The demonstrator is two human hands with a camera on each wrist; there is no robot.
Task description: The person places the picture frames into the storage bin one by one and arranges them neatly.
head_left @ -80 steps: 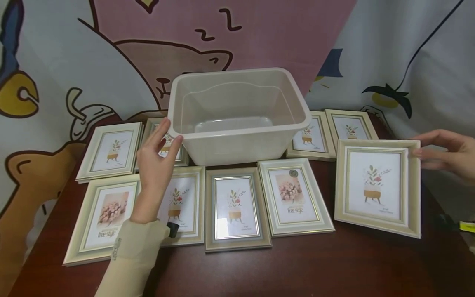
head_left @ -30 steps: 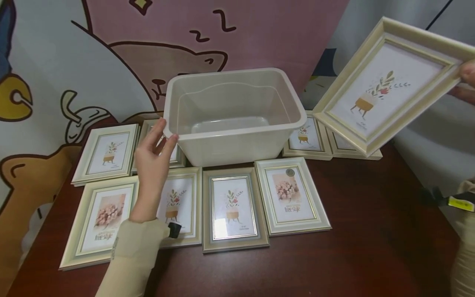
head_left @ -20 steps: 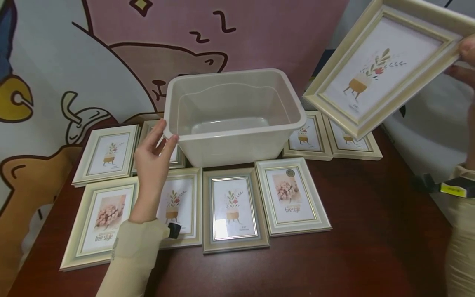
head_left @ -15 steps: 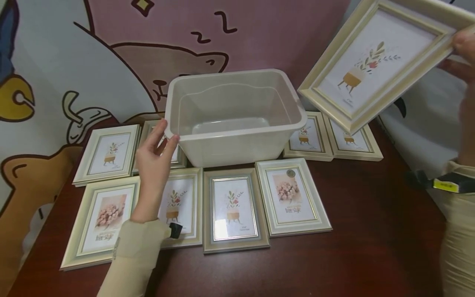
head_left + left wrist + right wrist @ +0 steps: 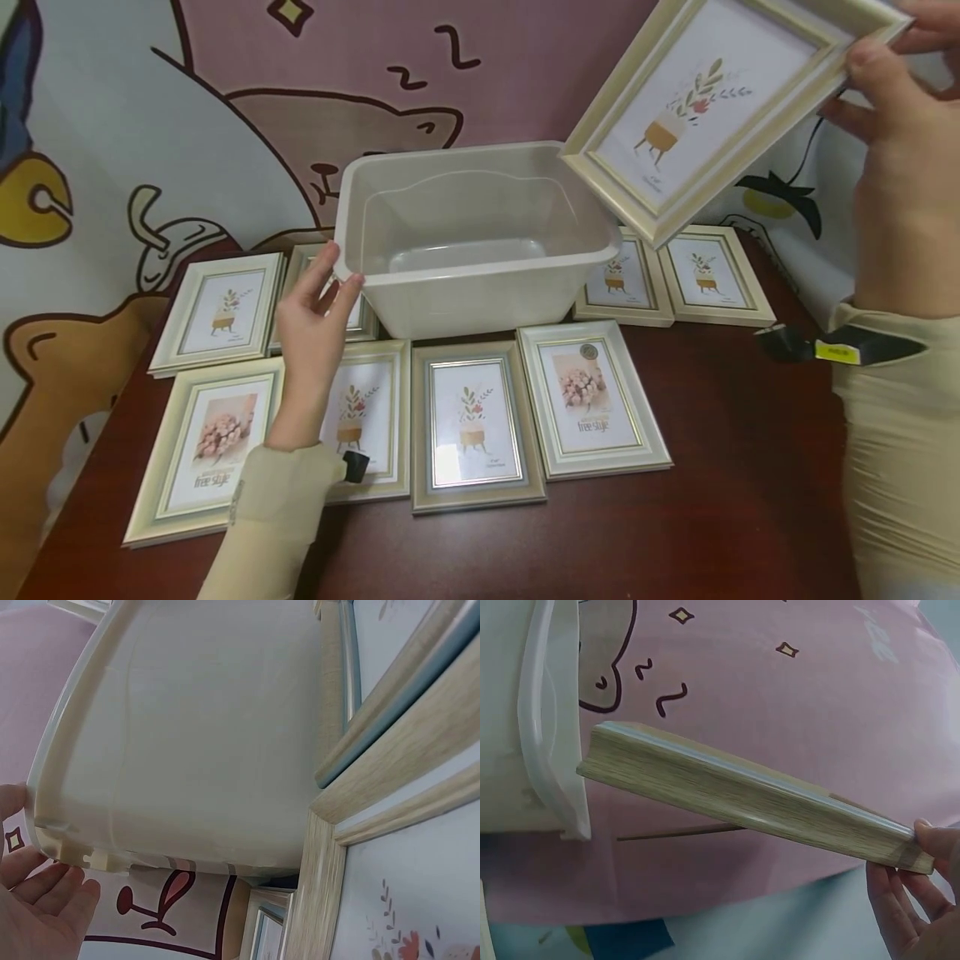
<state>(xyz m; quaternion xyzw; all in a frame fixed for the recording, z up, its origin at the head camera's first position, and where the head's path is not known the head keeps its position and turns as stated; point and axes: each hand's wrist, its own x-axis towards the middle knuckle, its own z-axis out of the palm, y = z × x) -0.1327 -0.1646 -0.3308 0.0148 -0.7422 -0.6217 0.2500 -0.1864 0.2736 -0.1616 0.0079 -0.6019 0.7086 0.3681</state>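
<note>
My right hand (image 5: 903, 108) pinches a cream picture frame (image 5: 693, 117) by one corner and holds it tilted in the air. The frame shows a potted-plant print, and its lower corner overlaps the right rim of the beige plastic tub (image 5: 472, 304) in the head view. Edge-on in the right wrist view, the picture frame (image 5: 742, 799) points towards the tub's rim (image 5: 532, 727). My left hand (image 5: 311, 333) holds the tub's front left corner by the rim. Thumb and fingers lie around that corner in the left wrist view, where the tub's outer wall (image 5: 210, 735) fills much of the picture.
Other picture frames lie flat around the tub: a white one (image 5: 180, 317) at left, a flower-print one (image 5: 153, 467) at front left, a grey-beige one (image 5: 480, 497) in front, a white one (image 5: 603, 462) right of it. Two cream frames (image 5: 660, 307) lie behind on the dark table (image 5: 600, 542).
My right hand has lifted the picture frame from the right side, tilted it, and carried it left to the tub's right rim. My left hand has stayed on the tub's corner.
</note>
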